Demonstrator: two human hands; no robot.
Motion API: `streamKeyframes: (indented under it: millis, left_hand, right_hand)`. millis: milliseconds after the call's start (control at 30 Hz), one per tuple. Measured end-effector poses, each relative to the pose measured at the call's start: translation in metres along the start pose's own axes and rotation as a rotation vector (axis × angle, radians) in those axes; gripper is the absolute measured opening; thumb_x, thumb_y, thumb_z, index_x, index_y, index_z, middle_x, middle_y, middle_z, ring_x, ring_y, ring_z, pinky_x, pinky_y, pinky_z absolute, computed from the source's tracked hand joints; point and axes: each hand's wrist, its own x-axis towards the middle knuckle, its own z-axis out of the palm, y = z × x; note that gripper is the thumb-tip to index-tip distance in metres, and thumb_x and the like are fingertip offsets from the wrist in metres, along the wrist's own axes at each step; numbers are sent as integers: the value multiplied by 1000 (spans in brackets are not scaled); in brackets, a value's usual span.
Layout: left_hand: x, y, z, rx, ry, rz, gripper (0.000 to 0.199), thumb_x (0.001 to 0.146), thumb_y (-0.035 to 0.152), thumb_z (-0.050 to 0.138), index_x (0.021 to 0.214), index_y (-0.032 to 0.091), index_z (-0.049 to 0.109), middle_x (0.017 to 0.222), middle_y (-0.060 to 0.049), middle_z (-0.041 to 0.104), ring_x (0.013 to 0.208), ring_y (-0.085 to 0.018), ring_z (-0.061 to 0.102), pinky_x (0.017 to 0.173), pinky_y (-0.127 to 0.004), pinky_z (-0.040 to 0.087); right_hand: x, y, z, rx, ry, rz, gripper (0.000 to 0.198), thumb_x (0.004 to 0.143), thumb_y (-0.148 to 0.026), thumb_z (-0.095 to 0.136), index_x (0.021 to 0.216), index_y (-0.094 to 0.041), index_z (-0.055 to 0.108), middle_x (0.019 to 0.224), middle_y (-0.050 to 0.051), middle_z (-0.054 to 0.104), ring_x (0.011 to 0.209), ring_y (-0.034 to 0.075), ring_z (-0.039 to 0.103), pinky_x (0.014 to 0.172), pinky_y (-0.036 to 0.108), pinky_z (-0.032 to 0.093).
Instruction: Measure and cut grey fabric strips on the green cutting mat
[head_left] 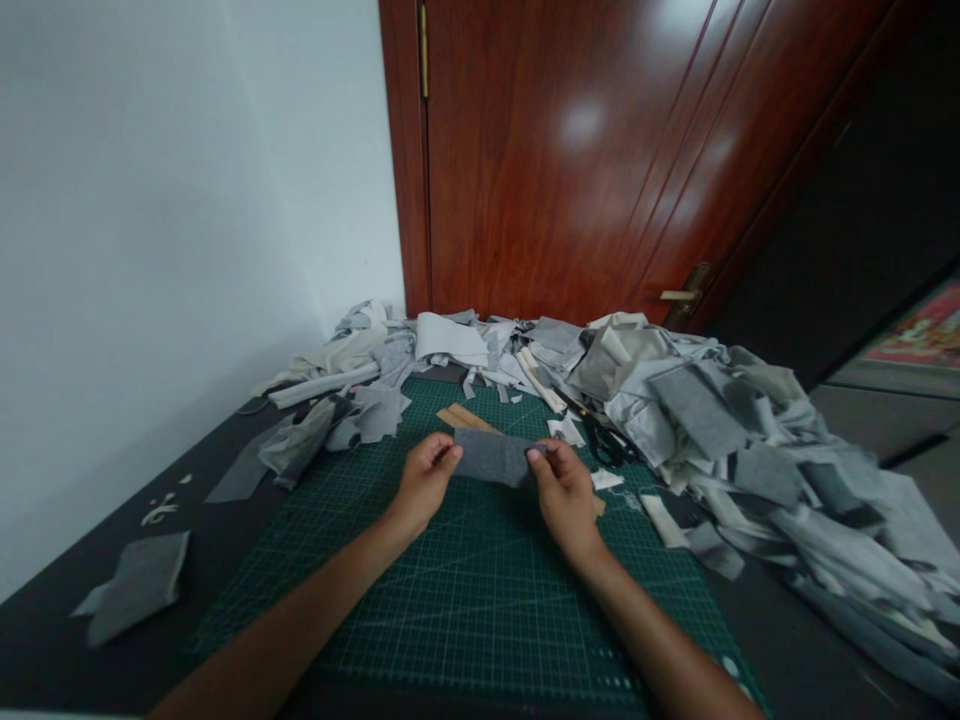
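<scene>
A dark grey strip of fabric (493,458) is stretched between my two hands above the green cutting mat (465,600). My left hand (426,480) pinches its left end between thumb and fingers. At the other end, my right hand (564,490) grips the corner in the same way. Behind the strip lies a wooden ruler (466,417), partly hidden by the fabric and my right hand. Black-handled scissors (606,440) rest to the right of my right hand, beside small white scraps (566,431).
A large heap of grey and white fabric pieces (697,410) covers the right side. More scraps (375,350) line the back and left. A folded grey piece (142,585) lies on the dark tabletop (225,540) at left. Beyond stand a white wall and a brown door (570,160).
</scene>
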Motion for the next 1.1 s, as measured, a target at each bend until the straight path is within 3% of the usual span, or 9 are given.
streamKeyframes:
  millis: [167, 300, 433, 533, 667, 900, 1000, 1100]
  left_hand:
    - [3, -6, -2, 68, -26, 55, 25, 78, 44, 69, 74, 20, 62, 69, 2, 57, 68, -16, 53, 66, -26, 42]
    - [18, -2, -16, 131, -40, 162, 20, 77, 38, 71, 71, 21, 62, 80, -2, 62, 79, -19, 57, 75, -29, 44]
    - [35, 0, -39, 464, -270, 510, 13, 88, 20, 59, 79, 22, 68, 88, -4, 68, 88, -21, 58, 85, -33, 44]
    - [41, -4, -54, 712, -458, 665, 27, 90, 7, 48, 85, 21, 70, 92, -5, 69, 91, -22, 56, 83, -34, 42]
    - [40, -7, -60, 930, -618, 710, 27, 90, 4, 48, 84, 21, 69, 97, -5, 69, 99, -24, 55, 85, -37, 39]
    - [35, 4, -54, 1160, -710, 777, 26, 83, -3, 53, 85, 20, 65, 96, -5, 66, 101, -26, 54, 84, -39, 38]
    - [34, 6, -53, 1236, -735, 771, 27, 83, -5, 52, 88, 19, 64, 95, -5, 66, 102, -25, 54, 86, -39, 40]
    - [33, 5, -52, 1244, -754, 753, 27, 84, -4, 53, 89, 20, 65, 97, -5, 66, 103, -25, 55, 88, -39, 41]
  right_hand:
    - [3, 0, -7, -149, 4, -83, 17, 91, -39, 67, 93, -22, 71, 82, 3, 74, 77, 23, 67, 72, 35, 50]
    - [11, 0, -17, -217, -103, -231, 12, 95, -31, 63, 96, -25, 73, 89, 4, 77, 86, 26, 70, 80, 40, 53]
    - [19, -8, -31, -529, -431, -627, 27, 96, -12, 54, 108, -26, 73, 114, 8, 77, 109, 29, 67, 102, 51, 45]
    - [16, -15, -31, -754, -700, -779, 36, 93, -2, 49, 112, -23, 72, 118, 11, 75, 113, 29, 63, 105, 51, 42]
    - [3, -17, -18, -890, -937, -775, 31, 93, -1, 50, 105, -20, 71, 115, 11, 73, 110, 28, 62, 103, 45, 44]
    - [-7, -20, -12, -1040, -1035, -671, 21, 86, -4, 57, 96, -17, 69, 103, 11, 71, 98, 26, 61, 94, 40, 44]
    - [-9, -27, -12, -1087, -1045, -628, 9, 93, -20, 61, 94, -16, 69, 98, 11, 70, 94, 27, 61, 90, 40, 45]
    - [-11, -29, -9, -1083, -994, -559, 39, 98, -53, 59, 92, -15, 70, 94, 12, 70, 90, 28, 63, 86, 43, 47]
